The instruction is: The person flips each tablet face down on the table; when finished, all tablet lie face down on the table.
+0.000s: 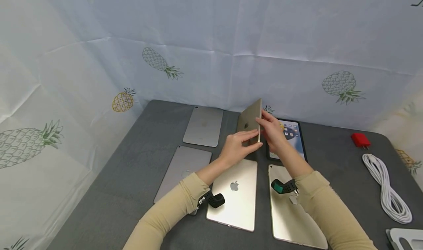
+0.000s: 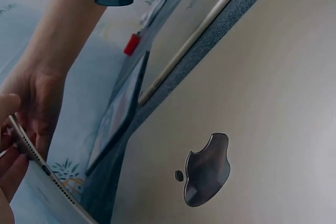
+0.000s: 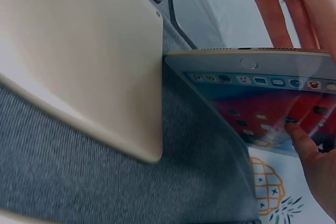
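Note:
A gold tablet (image 1: 250, 118) is held on edge above the back of the table, its back with the apple logo turned left. Its lit screen (image 3: 278, 108), with rows of app icons and a round home button, faces right. My left hand (image 1: 238, 147) pinches the lower near part of this tablet between thumb and fingers. Higher on the same near edge, my right hand (image 1: 273, 130) grips it, and one finger of that hand lies against the screen in the right wrist view. Below my hands lies a gold tablet (image 1: 241, 202), logo up.
Another gold tablet (image 1: 284, 213) lies under my right forearm. Two grey tablets (image 1: 203, 127) lie face down at left. A tablet with a lit screen (image 1: 292, 136) is behind my right wrist. Far right are a red charger plug (image 1: 360, 140), a coiled white cable (image 1: 386, 187) and a white stand-like piece (image 1: 408, 237).

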Demonstrator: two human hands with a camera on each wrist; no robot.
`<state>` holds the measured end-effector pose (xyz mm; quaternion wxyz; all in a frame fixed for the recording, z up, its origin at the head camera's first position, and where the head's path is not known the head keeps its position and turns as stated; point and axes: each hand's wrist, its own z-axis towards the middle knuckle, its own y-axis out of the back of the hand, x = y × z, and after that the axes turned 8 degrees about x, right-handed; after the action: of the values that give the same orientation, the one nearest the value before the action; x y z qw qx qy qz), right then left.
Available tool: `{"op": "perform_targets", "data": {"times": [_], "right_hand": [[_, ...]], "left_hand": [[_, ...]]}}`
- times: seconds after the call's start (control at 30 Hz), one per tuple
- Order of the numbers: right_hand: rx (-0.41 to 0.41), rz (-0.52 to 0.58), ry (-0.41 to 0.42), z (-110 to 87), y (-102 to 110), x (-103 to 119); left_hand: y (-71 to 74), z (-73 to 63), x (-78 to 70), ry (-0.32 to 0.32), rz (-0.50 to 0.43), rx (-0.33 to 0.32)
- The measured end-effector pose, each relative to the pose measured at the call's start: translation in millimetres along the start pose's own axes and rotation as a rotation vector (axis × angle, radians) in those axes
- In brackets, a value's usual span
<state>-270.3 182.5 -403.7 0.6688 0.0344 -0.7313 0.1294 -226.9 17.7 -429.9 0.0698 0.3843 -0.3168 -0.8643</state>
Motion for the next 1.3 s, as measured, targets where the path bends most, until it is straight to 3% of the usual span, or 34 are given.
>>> {"op": "perform_targets", "data": {"times": [0.13,0.4,0.5,0.67,0.83,0.97,1.13,1.3], "right_hand": [[-0.030,-0.040,-0.002,-2.8,4,-3],[-0.073,-0.094,-0.031,-9.3,13,-7],[-0.087,-0.091,-0.027,-9.2,14,-10],[-0.083,-0.063,-0.002,-7.3,16,-16],[-0.092,-0.136,-0.011,-5.1,17,-22],[-0.134,-0.249,-0.055,-2.0,17,-27],[-0.191,-0.477,-0.116,0.4,17,-31],[-0.213,-0.615,-0.136,0.9,16,-33]], "left_hand": [[-2.9,-3.8,2.4,0.087,-0.034,0.039],[-0.8,-19.9,21.1,0.424,-0.017,0.227],[3.9,-25.1,28.0,0.485,-0.011,0.257],[10.3,-27.3,34.3,0.508,-0.040,0.263],[13.3,-28.2,36.3,0.523,-0.013,0.260],[13.3,-30.9,38.3,0.473,0.070,0.251],[11.8,-32.8,42.1,0.384,0.168,0.219],[10.7,-32.3,44.3,0.361,0.206,0.214]]}}
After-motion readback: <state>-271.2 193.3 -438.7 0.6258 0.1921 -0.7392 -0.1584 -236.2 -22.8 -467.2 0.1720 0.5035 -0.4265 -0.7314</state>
